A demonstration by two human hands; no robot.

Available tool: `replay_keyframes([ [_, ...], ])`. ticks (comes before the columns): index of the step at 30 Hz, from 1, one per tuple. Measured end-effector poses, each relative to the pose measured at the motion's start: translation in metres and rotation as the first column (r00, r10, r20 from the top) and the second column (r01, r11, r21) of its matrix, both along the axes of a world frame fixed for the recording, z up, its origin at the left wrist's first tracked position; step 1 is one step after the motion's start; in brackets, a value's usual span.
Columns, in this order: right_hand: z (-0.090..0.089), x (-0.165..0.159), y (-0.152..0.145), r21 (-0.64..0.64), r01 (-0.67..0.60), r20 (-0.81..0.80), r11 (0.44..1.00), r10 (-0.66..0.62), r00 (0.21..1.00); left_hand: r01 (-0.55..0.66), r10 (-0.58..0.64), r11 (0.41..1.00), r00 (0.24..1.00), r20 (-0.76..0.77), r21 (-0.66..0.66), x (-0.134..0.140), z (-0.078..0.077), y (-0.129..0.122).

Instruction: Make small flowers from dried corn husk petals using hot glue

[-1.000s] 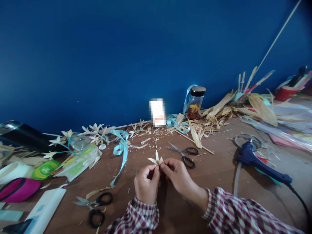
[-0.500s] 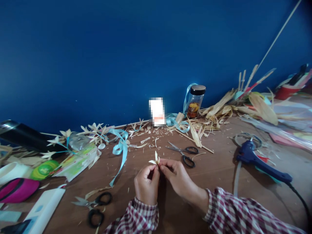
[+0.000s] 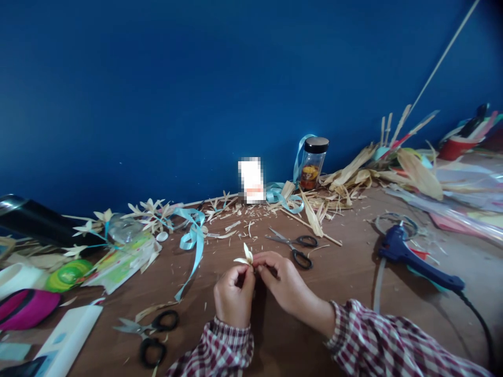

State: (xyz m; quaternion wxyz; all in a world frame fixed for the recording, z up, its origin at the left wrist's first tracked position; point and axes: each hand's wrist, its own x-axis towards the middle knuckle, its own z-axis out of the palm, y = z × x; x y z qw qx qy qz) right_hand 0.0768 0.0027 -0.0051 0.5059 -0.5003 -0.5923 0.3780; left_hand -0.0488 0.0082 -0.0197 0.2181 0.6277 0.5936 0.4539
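A small pale flower [image 3: 247, 256], its petals apparently cut from dried corn husk, stands up between my fingertips over the middle of the table. My left hand [image 3: 234, 296] pinches its base between thumb and forefinger. From the other side my right hand [image 3: 285, 285] closes thumb and forefinger at the same base, close beside the left fingertips. The lower end of the flower is hidden by my fingers. Beyond my right hand lie black-handled scissors [image 3: 294, 246], blades slightly parted. Similar husk flowers [image 3: 151, 212] with light blue stems rest at the back left.
A second pair of scissors [image 3: 147, 330] lies at front left. On the right is a blue glue gun [image 3: 420, 259] with its cord. A black-lidded jar [image 3: 313, 162] stands by the wall near dried husks [image 3: 353, 170]. Light blue ribbon [image 3: 194, 243] trails left of my hands.
The flower has turned and tilted a little leftward in my fingers, showing its petals more fully. Both hands keep their pinch. The whole view has shifted slightly.
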Motion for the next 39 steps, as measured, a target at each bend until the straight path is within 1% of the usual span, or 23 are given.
replay_keyframes([
  [4, 0.002, 0.003, -0.001, 0.04, -0.002, 0.1, 0.999, -0.002, 0.995, -0.016, 0.016, 1.0, 0.999, -0.027, 0.001, 0.0, 0.003, 0.0],
  [7, 0.003, 0.001, -0.003, -0.014, 0.0, 0.124, 1.0, 0.001, 0.992, -0.023, 0.023, 1.0, 1.0, -0.015, 0.006, 0.0, 0.004, 0.001],
  [12, 0.006, -0.003, -0.002, -0.109, -0.013, 0.011, 0.994, 0.015, 1.0, -0.01, 0.011, 1.0, 1.0, 0.026, -0.019, 0.002, 0.006, 0.0],
  [18, 0.009, -0.001, -0.001, -0.149, -0.027, -0.013, 0.988, 0.026, 1.0, -0.008, 0.008, 1.0, 1.0, -0.008, -0.011, 0.002, 0.007, -0.002],
  [24, 0.003, -0.002, 0.001, -0.163, -0.039, -0.143, 0.986, 0.016, 0.99, 0.023, -0.023, 0.999, 1.0, -0.015, -0.034, 0.001, 0.007, -0.001],
  [28, -0.001, -0.002, 0.002, -0.18, -0.015, -0.135, 0.984, -0.01, 0.991, 0.045, -0.047, 0.997, 0.998, -0.03, -0.058, 0.001, 0.006, -0.002],
  [31, 0.0, -0.001, 0.002, -0.186, 0.008, -0.099, 0.982, -0.027, 0.995, 0.048, -0.05, 0.997, 0.998, -0.032, -0.053, 0.001, 0.006, -0.002],
  [35, 0.002, -0.002, 0.001, -0.189, 0.0, -0.119, 0.982, -0.023, 0.993, 0.025, -0.026, 0.999, 0.999, -0.038, -0.029, 0.002, 0.005, -0.001],
  [39, 0.001, -0.002, 0.002, -0.201, -0.002, -0.133, 0.98, -0.026, 0.991, 0.003, -0.004, 0.999, 1.0, -0.023, -0.035, 0.002, 0.005, -0.001],
])
